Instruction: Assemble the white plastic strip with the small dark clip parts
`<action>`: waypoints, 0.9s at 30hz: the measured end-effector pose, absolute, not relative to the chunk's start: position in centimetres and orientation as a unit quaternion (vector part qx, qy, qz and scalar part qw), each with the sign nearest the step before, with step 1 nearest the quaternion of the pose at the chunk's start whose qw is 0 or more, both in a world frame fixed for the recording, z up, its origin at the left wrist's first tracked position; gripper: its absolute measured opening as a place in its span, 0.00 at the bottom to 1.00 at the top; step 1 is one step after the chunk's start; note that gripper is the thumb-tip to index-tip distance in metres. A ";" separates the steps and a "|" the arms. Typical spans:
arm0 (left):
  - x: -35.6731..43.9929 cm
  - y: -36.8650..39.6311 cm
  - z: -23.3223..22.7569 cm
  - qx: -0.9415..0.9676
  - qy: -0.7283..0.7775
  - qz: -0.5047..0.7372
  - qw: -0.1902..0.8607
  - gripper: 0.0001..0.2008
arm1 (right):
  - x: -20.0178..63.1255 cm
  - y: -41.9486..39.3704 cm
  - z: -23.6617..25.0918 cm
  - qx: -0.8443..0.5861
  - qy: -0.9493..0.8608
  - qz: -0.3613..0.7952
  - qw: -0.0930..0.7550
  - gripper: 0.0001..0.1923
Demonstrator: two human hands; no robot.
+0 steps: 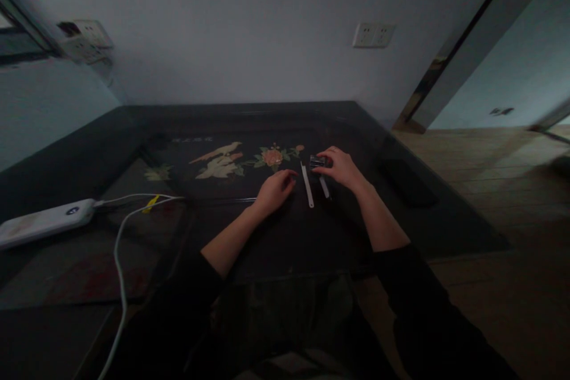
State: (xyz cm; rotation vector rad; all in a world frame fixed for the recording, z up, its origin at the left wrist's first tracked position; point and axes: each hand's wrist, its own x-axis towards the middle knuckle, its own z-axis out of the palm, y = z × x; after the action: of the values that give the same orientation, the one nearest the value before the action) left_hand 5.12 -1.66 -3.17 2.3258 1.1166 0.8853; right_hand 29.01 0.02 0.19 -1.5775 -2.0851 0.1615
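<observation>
Dark glossy flower-painted surface (222, 214): right hand (342, 167) pinches small metal clip (317, 161) w/ fingertips, left hand (275, 189) loosely curled, empty, beside 2 white strips (307, 185).

White cable (119, 249) crosses table (276, 237), left side.

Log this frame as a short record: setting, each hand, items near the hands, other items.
setting: dark glass-topped table with a bird-and-flower inlay, dim room
left hand: palm down on the table, fingertips just left of the white strip, holding nothing
right hand: fingers on a small shiny object; too dim to identify
near hands: second strip, partly under the right hand
other: white power bank with white cable at left; wall sockets
</observation>
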 end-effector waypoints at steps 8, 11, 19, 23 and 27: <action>6.2 -2.7 -3.5 0.883 0.328 0.299 0.154 0.13 | 35.2 0.3 -0.9 -0.620 -0.751 0.145 0.173 0.21; 6.5 -2.9 -3.7 0.901 0.306 0.277 0.132 0.15 | 36.1 0.0 -1.3 -0.635 -0.742 0.172 0.132 0.21; 6.8 -2.8 -4.6 0.925 0.276 0.212 0.153 0.24 | 36.1 -0.3 -1.5 -0.620 -0.754 0.175 0.127 0.23; 6.8 -2.7 -4.9 0.929 0.269 0.203 0.154 0.26 | 36.0 -0.4 -1.6 -0.619 -0.751 0.191 0.133 0.24; 6.9 -2.8 -4.8 0.927 0.274 0.198 0.160 0.25 | 35.7 -0.5 -1.7 -0.616 -0.750 0.196 0.139 0.25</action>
State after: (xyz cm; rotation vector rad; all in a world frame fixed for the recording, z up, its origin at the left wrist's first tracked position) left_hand 6.88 -2.82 -4.77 2.6502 0.7830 0.5666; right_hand 35.72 -0.48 -1.66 -1.7812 -2.1697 0.5659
